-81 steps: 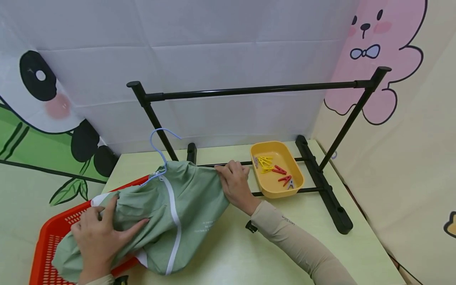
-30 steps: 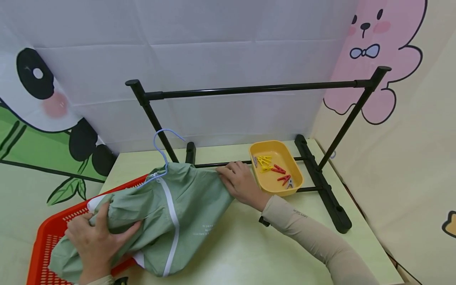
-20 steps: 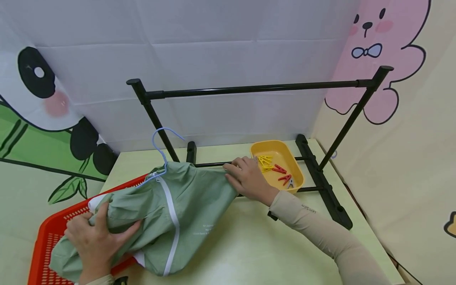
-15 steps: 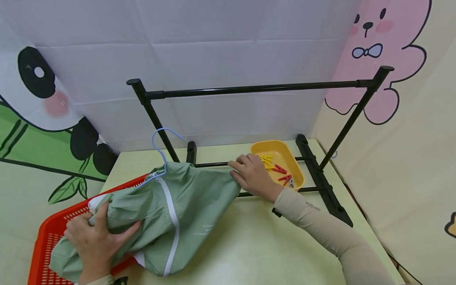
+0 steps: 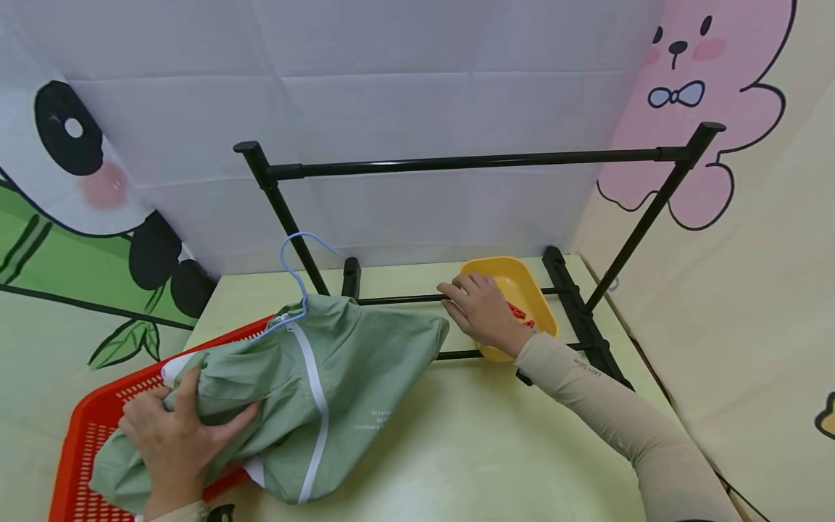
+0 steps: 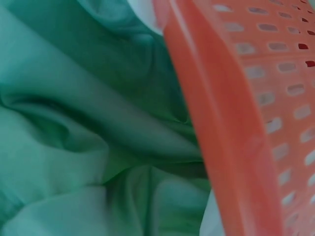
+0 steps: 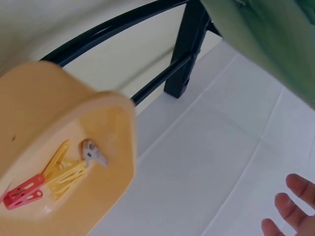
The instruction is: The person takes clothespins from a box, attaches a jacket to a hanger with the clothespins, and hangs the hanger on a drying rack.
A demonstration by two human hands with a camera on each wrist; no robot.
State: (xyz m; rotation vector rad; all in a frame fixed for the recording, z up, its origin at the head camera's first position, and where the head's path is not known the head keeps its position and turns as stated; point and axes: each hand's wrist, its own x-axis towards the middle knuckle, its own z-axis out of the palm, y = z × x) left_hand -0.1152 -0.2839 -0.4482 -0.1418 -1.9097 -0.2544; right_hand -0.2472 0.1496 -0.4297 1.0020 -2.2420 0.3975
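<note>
A pale green zip jacket (image 5: 365, 377) with a white front strip sits on a light blue hanger (image 5: 303, 290), whose hook stands up free. Its left part lies bunched over a red basket (image 5: 85, 435). With thumb and fingers spread around bunched cloth, my left hand (image 5: 176, 442) holds the jacket; some fingertips are hidden in it. Just off the jacket's right end, my right hand (image 5: 485, 312) is in the air with loosely bent fingers and nothing in them. Beyond it is a yellow tray (image 5: 538, 304) of clothespins (image 7: 64, 172). In the left wrist view, green cloth meets the basket's rim.
A black clothes rack (image 5: 470, 161) stands behind the jacket, its top bar above both hands. The rack's lower bars (image 5: 398, 299) run near the table, with the tray over them. A pale table (image 5: 457, 442) extends in front, and walls close off the back and right.
My right hand has let go of the jacket's right end and moved right and slightly up, partly covering the tray. The left hand keeps its place on the jacket.
</note>
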